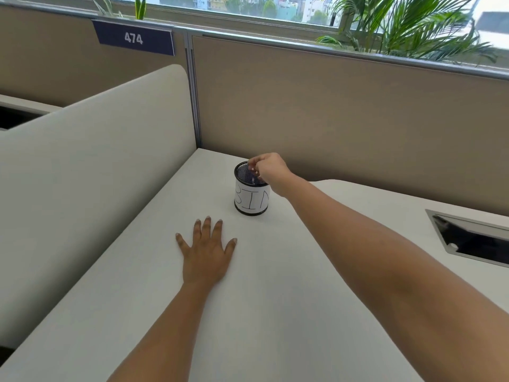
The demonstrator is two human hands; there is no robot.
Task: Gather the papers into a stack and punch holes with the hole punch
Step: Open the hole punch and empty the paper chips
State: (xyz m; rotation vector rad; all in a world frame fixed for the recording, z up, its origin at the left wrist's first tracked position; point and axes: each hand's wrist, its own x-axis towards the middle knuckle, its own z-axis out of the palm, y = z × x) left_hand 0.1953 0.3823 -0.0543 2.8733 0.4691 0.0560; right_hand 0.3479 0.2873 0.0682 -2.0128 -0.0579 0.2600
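No papers and no hole punch are in view. A black mesh cup with a white label reading "BIN" stands on the white desk near the back partition. My right hand hovers over the cup's open top, fingers curled downward with the tips bunched together; I can make out nothing between them. A small pale speck shows inside the cup just below the fingertips. My left hand lies flat on the desk in front of the cup, palm down and fingers spread.
A tan partition runs along the back of the desk, and a curved white divider closes off the left side. A metal cable hatch is set into the desk at the right. A sign "474" hangs up left.
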